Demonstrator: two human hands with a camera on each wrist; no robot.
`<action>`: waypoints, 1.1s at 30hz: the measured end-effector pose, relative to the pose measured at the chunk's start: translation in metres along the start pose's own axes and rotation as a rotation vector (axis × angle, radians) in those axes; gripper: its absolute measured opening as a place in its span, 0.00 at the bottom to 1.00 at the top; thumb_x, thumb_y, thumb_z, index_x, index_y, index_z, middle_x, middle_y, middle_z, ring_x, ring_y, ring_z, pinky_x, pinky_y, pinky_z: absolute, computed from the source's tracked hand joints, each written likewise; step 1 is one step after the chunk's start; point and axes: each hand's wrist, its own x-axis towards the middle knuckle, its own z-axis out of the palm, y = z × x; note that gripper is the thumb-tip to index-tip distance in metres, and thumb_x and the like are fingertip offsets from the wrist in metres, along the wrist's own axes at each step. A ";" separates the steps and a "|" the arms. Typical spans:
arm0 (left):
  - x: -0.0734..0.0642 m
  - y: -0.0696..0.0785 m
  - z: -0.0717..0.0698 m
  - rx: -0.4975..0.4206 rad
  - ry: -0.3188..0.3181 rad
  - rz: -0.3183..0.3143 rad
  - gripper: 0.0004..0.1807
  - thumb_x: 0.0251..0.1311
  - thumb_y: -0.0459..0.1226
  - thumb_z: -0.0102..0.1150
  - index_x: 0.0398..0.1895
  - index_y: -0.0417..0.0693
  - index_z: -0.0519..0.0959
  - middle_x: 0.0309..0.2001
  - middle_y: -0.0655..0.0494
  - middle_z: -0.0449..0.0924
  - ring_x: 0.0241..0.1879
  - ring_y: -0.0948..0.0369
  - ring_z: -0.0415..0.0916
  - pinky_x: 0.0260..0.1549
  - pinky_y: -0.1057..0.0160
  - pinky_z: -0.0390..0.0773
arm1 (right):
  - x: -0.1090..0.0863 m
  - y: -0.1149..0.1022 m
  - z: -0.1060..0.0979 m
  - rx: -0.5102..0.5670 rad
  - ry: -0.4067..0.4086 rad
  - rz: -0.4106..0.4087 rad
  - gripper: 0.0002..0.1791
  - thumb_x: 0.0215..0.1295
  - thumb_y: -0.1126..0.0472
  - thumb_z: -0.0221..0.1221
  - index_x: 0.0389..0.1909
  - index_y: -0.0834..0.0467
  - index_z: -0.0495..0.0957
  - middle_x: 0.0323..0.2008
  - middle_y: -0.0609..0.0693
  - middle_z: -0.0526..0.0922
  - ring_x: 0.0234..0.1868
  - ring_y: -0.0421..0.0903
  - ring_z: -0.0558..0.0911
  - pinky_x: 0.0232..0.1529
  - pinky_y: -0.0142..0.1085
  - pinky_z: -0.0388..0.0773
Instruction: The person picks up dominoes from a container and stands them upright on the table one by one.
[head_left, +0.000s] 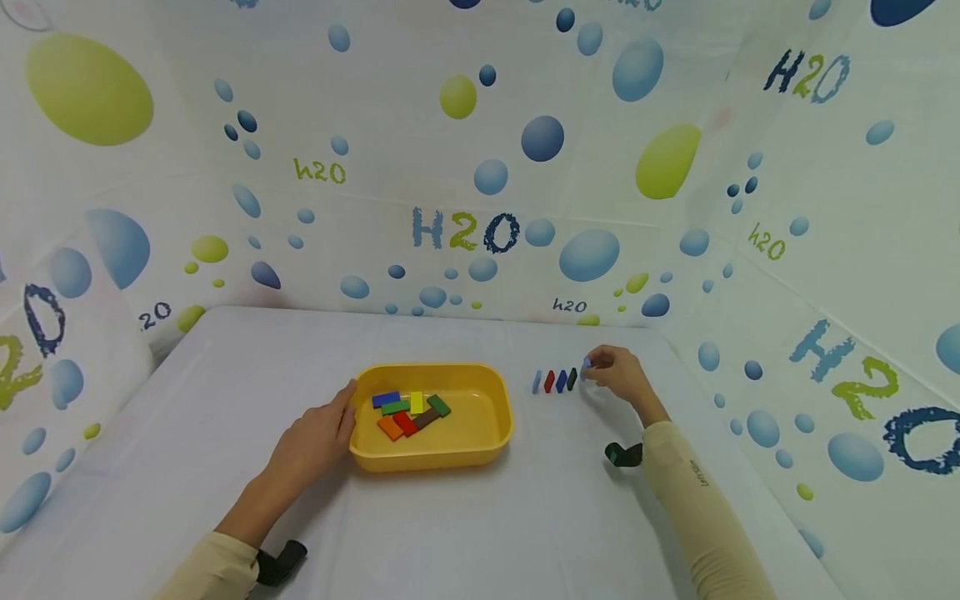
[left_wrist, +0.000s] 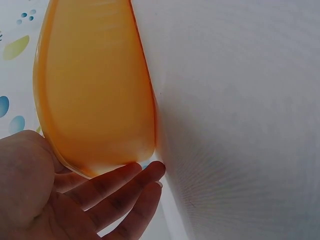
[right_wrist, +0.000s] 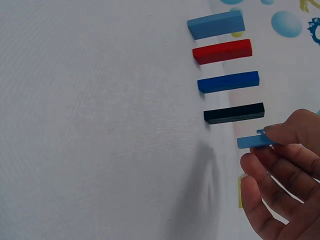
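My right hand (head_left: pixel 617 372) pinches a light blue domino tile (right_wrist: pixel 252 142) between thumb and fingers, at the right end of a row of standing tiles. In that row, from left to right, stand a light blue tile (head_left: pixel 537 382), a red tile (head_left: pixel 550 382), a blue tile (head_left: pixel 562 382) and a dark green tile (head_left: pixel 572 379), with small gaps between them. Whether the pinched tile touches the table cannot be told. At the left end of a yellow tray (head_left: pixel 480 417), my left hand (head_left: pixel 313 439) holds the rim, its fingers against the outer wall.
Several loose tiles lie flat in the tray's left half, among them an orange tile (head_left: pixel 390 428) and a brown tile (head_left: pixel 426 418). White cloth covers the table (head_left: pixel 420 533). A printed curtain (head_left: pixel 390 108) stands behind it and along the sides. Dark wrist devices (head_left: pixel 624 454) hang at both sleeves.
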 end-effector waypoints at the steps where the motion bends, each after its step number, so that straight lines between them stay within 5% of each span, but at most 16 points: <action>1: 0.000 0.000 0.000 -0.001 -0.001 -0.001 0.30 0.77 0.36 0.50 0.76 0.28 0.62 0.28 0.50 0.75 0.23 0.57 0.67 0.25 0.56 0.75 | 0.001 0.001 0.001 -0.001 -0.003 0.009 0.14 0.69 0.64 0.67 0.52 0.64 0.80 0.46 0.58 0.85 0.44 0.53 0.83 0.46 0.42 0.82; 16: -0.001 0.000 -0.001 -0.015 -0.002 -0.001 0.30 0.78 0.36 0.49 0.77 0.30 0.61 0.24 0.54 0.69 0.21 0.58 0.64 0.23 0.58 0.72 | 0.003 0.008 0.008 0.001 -0.046 0.083 0.14 0.68 0.63 0.67 0.53 0.61 0.80 0.50 0.59 0.84 0.44 0.52 0.82 0.45 0.41 0.81; 33: -0.001 -0.001 0.000 -0.010 0.003 -0.001 0.30 0.77 0.36 0.49 0.76 0.29 0.62 0.34 0.45 0.80 0.23 0.57 0.67 0.25 0.57 0.75 | 0.002 0.012 0.009 -0.002 -0.058 0.065 0.15 0.68 0.66 0.67 0.53 0.65 0.79 0.48 0.59 0.84 0.44 0.51 0.83 0.44 0.40 0.82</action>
